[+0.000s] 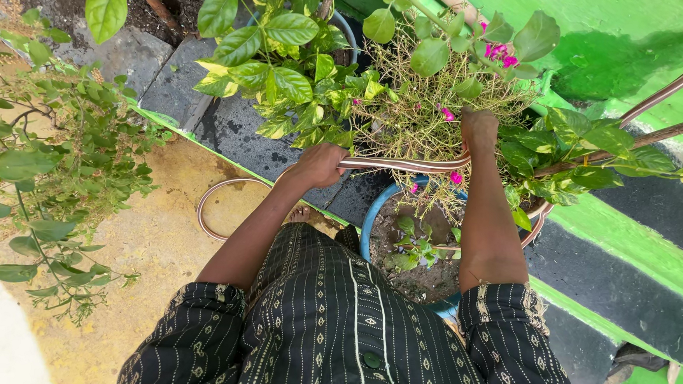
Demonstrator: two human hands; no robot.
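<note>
The left hand [319, 164] is curled shut around a striped brown-and-white hose [405, 164], fingers wrapped over the top of it, knuckles up. From that grip the hose runs nearly level to the right, across the front of a thin, twiggy plant with small pink flowers [432, 103].

The right hand [479, 131] is raised a little higher, back of the hand toward the camera, pushed in among the twigs. The hose reaches it from below and seems to end at its lower edge, so it looks closed on the hose as well (the fingers themselves are hidden on the far side, so how tightly they hold cannot be told).

Behind the left hand the hose drops to the yellowish ground [144, 236] and lies there in a loop [228, 208], just beside the person's left forearm. Another stretch of it shows at the right rim of the pot, and more lengths run off to the upper right over the green painted ledge [637, 44].

Below both hands stands a blue pot [373, 217] of dark soil with a small green seedling [416, 250] in it. A broad-leaved shrub [279, 48] stands beyond the left hand. Both sleeves are dark with pale stripes.
</note>
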